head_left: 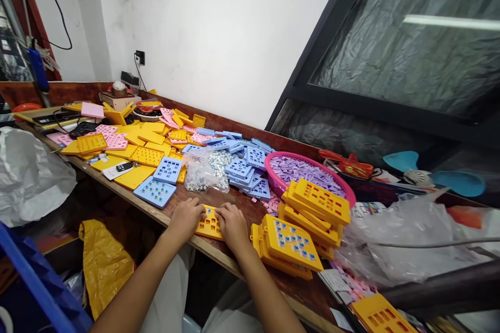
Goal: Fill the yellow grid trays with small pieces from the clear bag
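A small yellow plastic panel (210, 225) with rows of square openings lies at the table's front edge, a blue-topped piece in its upper row. My left hand (188, 217) is closed at its left side, fingertips curled onto the upper face. From the right, my right hand (233, 222) grips the panel's other side with bent fingers; whether a small part is between the fingertips is hidden. Just beyond sits a clear plastic bag (201, 170) of small white and blue pieces. Left of it, a light blue panel (155, 192) carries several blue-topped pieces.
Stacked yellow panels (292, 243) stand close to my right forearm. Behind them is a pink basket (275, 181) full of lilac pieces. Blue panels (239, 168) and yellow panels (146, 156) are heaped toward the wall. Clear plastic sheeting (414, 234) lies at right; a blue crate (42, 281) is lower left.
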`<state>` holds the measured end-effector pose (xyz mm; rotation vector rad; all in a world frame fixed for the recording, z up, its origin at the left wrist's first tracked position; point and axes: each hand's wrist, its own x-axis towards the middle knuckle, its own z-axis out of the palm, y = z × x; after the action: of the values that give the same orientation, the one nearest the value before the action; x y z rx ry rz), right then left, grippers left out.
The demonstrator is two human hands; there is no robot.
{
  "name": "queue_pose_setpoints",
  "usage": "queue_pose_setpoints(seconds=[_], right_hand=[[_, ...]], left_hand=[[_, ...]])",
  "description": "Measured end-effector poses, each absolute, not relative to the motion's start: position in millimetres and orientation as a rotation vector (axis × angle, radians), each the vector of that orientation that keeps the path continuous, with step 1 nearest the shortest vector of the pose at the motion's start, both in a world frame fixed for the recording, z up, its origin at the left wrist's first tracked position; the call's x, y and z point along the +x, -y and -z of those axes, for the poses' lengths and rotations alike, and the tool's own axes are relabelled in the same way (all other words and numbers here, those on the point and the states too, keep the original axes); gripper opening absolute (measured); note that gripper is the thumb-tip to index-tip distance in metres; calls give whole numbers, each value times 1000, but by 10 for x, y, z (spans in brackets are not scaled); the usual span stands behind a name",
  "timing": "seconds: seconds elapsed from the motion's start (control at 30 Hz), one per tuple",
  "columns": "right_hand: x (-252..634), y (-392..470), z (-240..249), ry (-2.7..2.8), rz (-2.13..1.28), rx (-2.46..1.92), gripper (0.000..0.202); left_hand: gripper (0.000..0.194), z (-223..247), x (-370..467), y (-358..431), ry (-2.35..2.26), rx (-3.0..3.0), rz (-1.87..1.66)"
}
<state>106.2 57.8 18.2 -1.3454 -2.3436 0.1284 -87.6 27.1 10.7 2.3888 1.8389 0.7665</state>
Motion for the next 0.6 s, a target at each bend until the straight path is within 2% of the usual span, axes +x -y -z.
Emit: queue_pose_setpoints(seconds=[0.33, 0.47, 0.6], right_hand=[[1112, -216, -153, 2521, -14, -1245, 44], [1113, -296, -238, 2491, -80, -1259, 36], [1046, -618, -307, 2398, -197, -1349, 26]], left_hand=[[12, -73, -859, -264, -1839, 2386, -796], [14, -69, -859, -240, -1818, 2325, -876], [15, -93, -850, -205, -1884, 2334, -793]])
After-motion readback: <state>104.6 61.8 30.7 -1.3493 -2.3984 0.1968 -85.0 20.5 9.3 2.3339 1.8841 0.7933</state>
